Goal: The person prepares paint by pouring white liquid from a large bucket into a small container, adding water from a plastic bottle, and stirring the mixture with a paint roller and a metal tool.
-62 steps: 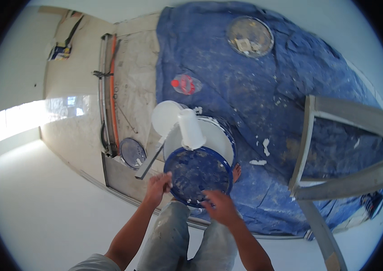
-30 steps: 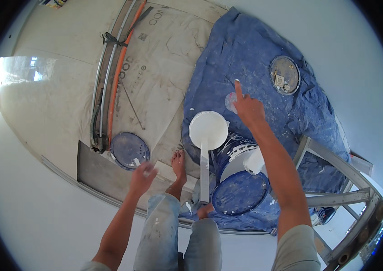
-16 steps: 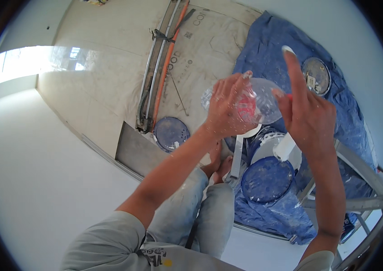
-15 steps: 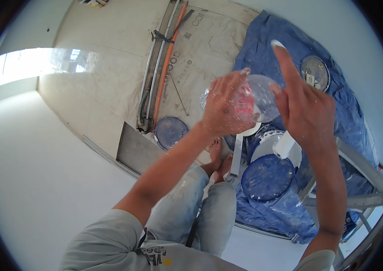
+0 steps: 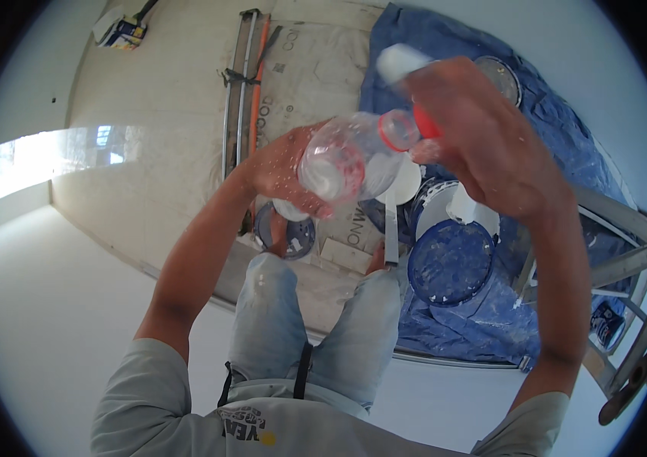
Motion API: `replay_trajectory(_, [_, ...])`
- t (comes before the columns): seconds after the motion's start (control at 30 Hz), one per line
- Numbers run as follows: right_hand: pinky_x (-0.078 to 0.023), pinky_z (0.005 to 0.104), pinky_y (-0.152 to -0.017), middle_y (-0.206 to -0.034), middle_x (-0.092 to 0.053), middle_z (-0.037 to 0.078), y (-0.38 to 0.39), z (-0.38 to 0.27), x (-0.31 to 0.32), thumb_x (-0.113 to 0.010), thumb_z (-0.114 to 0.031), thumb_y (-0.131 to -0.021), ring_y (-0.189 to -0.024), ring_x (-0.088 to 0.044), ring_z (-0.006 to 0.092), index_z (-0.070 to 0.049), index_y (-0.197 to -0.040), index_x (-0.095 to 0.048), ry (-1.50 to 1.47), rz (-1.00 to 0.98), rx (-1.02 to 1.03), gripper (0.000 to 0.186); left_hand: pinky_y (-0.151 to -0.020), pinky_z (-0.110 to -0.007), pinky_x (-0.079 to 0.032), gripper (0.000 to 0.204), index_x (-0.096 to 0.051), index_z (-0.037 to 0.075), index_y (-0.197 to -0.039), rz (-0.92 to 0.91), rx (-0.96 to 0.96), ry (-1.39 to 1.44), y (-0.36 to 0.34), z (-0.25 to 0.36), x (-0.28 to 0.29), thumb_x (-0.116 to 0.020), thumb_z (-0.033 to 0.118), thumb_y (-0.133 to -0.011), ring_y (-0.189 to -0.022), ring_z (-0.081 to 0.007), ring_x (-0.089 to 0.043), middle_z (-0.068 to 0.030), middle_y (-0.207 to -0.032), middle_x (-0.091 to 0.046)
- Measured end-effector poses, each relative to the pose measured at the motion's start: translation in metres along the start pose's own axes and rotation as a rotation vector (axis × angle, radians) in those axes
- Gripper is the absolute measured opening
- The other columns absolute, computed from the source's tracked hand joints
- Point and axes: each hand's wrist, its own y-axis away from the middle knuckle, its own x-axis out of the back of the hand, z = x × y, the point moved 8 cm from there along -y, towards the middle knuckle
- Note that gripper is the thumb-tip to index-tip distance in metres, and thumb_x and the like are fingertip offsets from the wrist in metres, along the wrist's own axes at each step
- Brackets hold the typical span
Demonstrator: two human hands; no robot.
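Observation:
My left hand (image 5: 285, 169) is wrapped round the body of a clear plastic bottle (image 5: 373, 171) with a reddish label. The bottle lies tilted, its neck with a red ring pointing right. At the mouth, my right hand (image 5: 483, 141) holds a red bottle cap (image 5: 425, 122), just apart from the neck. That hand is smeared by motion, and white stuff covers the tip of its raised finger. Whether any liquid is in the bottle, I cannot tell.
Below the hands stands a bucket with a blue lid (image 5: 451, 263) on a blue tarp (image 5: 464, 331). A metal ladder (image 5: 621, 263) rises at the right. A long tile cutter (image 5: 246, 91) lies far left of centre, and a round blue lid (image 5: 287, 232) lies near my feet.
My right hand, with its finger stretched out before, has closed on the red cap at the bottle's mouth. My left hand has moved left and turned the bottle neck to the right.

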Motion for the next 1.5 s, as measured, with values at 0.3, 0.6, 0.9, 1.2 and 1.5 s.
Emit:
replay_trajectory(0.3, [-0.051,0.0283,-0.08,-0.101,-0.061,0.006,0.082,-0.06,-0.203,-0.068,-0.001,-0.086,-0.087,-0.061,0.0137,-0.003,-0.128,-0.055,-0.729,0.372,-1.198,0.044,-0.101,-0.038,-0.044,0.1,-0.046,0.006,-0.136,0.251,0.025,-0.213,0.045,-0.149,0.078,-0.093,0.033,-0.052,-0.115,-0.0236,-0.059,-0.0108,-0.122,-0.061])
replay_trajectory(0.6, [-0.054,0.0376,-0.073,-0.105,-0.061,0.014,0.348,-0.103,-0.585,-0.067,-0.012,-0.086,-0.089,-0.066,0.0309,-0.006,-0.128,-0.053,-0.323,0.015,-1.563,0.045,-0.094,-0.038,-0.05,0.104,-0.043,0.005,-0.138,-0.027,0.13,-0.53,-0.014,-0.305,0.054,-0.091,0.042,-0.055,-0.106,-0.0282,-0.065,-0.0141,-0.111,-0.066])
replay_trajectory(0.9, [-0.055,0.0352,-0.073,-0.102,-0.063,0.009,0.387,-0.098,-0.595,-0.065,-0.008,-0.086,-0.09,-0.067,0.0252,-0.008,-0.126,-0.055,0.185,0.034,-1.372,0.042,-0.081,-0.044,-0.051,0.104,-0.042,0.005,-0.137,-0.275,0.054,-1.006,-0.055,-0.371,0.001,-0.085,0.053,-0.056,-0.087,-0.0389,-0.065,-0.0197,-0.092,-0.067])
replay_trajectory(1.2, [-0.053,0.026,-0.066,-0.092,-0.064,0.008,0.31,-0.019,-0.511,-0.062,0.0,-0.092,-0.079,-0.065,0.0144,0.002,-0.114,-0.054,-0.816,1.231,-1.207,0.024,-0.076,-0.044,-0.052,0.094,-0.046,0.004,-0.132,-0.44,-0.029,-1.234,-0.068,-0.36,-0.017,-0.079,0.05,-0.057,-0.082,-0.0393,-0.065,-0.0192,-0.085,-0.067])
replay_trajectory(1.5, [-0.048,0.0237,-0.053,-0.077,-0.065,0.008,0.317,0.056,-0.519,-0.062,-0.002,-0.091,-0.062,-0.061,0.0105,0.005,-0.088,-0.062,-0.818,1.336,-1.234,0.008,-0.075,-0.044,-0.053,0.087,-0.051,0.003,-0.126,-0.416,-0.058,-1.428,-0.081,-0.335,-0.014,-0.077,0.05,-0.057,-0.083,-0.037,-0.067,-0.0194,-0.087,-0.067])
